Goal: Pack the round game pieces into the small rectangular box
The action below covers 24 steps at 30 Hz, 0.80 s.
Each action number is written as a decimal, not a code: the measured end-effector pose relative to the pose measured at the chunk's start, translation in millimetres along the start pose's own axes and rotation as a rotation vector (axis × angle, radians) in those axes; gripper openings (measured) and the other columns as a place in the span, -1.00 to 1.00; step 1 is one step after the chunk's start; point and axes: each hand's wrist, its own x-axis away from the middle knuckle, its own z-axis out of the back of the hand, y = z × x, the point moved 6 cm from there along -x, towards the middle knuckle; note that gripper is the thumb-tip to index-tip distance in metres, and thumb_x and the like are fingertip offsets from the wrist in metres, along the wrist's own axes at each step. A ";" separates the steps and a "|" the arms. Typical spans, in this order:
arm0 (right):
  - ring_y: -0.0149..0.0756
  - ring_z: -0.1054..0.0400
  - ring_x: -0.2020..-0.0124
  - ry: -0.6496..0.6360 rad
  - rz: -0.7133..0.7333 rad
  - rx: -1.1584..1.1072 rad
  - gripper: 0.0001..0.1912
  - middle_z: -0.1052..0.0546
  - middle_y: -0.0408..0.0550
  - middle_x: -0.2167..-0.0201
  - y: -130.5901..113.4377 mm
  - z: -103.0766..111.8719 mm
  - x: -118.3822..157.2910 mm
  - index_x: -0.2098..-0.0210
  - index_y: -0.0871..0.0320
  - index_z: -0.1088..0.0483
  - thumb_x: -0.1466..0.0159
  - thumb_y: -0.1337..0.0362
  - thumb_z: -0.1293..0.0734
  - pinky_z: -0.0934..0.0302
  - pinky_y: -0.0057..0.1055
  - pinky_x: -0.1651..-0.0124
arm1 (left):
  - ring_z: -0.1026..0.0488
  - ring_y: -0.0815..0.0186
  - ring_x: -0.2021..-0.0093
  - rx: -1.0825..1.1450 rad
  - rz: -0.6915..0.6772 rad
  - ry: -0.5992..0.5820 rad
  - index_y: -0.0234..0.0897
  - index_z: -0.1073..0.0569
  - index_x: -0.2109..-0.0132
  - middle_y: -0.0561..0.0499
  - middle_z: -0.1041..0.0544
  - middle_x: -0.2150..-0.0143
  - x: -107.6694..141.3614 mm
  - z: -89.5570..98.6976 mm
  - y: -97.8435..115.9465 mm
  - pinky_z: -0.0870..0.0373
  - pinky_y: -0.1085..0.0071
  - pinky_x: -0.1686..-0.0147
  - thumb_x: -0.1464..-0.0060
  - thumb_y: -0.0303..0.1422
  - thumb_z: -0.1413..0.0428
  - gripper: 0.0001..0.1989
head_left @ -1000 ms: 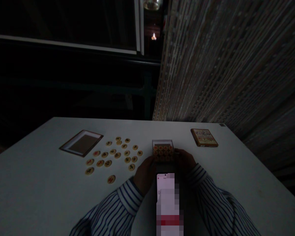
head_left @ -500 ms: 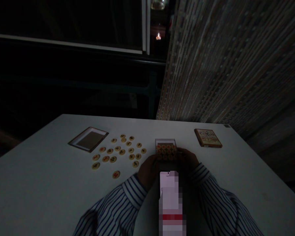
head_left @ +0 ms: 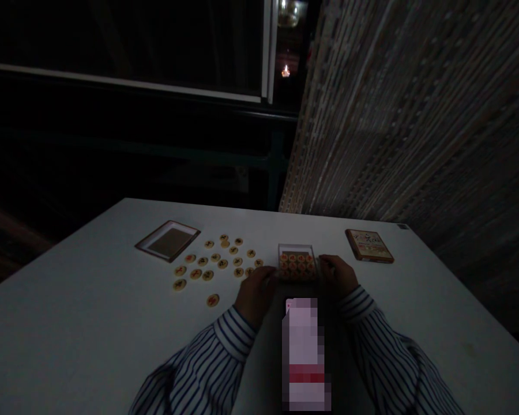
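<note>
A small open box (head_left: 297, 248) with pale walls is in front of me at the middle of the table. Rows of round Chinese chess pieces (head_left: 297, 266) with red characters fill its near part, while its far end shows a bare floor. My left hand (head_left: 256, 293) has its fingers closed at the box's near left side. At the right wall, my right hand (head_left: 338, 275) pinches the edge with bent fingers. Dim light hides some fingertips. More loose chess pieces (head_left: 222, 264), some red and some dark, lie scattered on the left.
A box lid or tray (head_left: 146, 246) lies open side up at the far left of the white table (head_left: 90, 323). A closed, printed box (head_left: 369, 245) rests at the far right. Close to me is a lit phone (head_left: 303, 334), partly blurred. A string curtain (head_left: 372, 115) hangs behind.
My hands have shifted slightly outward along the box's sides, and the pieces inside show more clearly. The whole view has moved a little. The loose pieces stay where they were.
</note>
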 end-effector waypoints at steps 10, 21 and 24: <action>-0.33 -0.33 0.35 -0.026 0.092 0.032 -0.76 -0.47 0.00 0.37 -55.5 15.6 -22.5 0.34 0.18 -0.38 -0.15 0.27 -0.12 -0.21 -0.41 0.27 | -0.41 0.32 0.21 0.014 0.049 0.100 -0.25 -0.40 0.19 -0.04 -0.47 0.22 1.2 53.8 -11.3 -0.35 0.34 0.16 0.00 -0.29 0.03 -0.77; -0.36 -0.31 0.41 -0.040 0.114 0.001 -0.80 -0.46 -0.06 0.44 -93.4 22.5 -49.9 0.39 0.18 -0.37 -0.14 0.26 -0.15 -0.17 -0.45 0.30 | -0.44 0.33 0.31 -0.007 0.187 0.282 -0.31 -0.43 0.30 -0.02 -0.51 0.33 -5.7 118.5 -37.9 -0.36 0.39 0.22 0.07 -0.21 -0.02 -0.73; -0.37 -0.32 0.40 -0.055 0.125 -0.018 -0.79 -0.47 -0.06 0.43 -100.9 21.0 -54.6 0.40 0.17 -0.37 -0.14 0.26 -0.14 -0.17 -0.45 0.30 | -0.44 0.35 0.35 -0.013 0.200 0.317 -0.31 -0.43 0.33 0.01 -0.51 0.37 -12.4 136.8 -46.7 -0.36 0.41 0.24 0.09 -0.21 -0.02 -0.74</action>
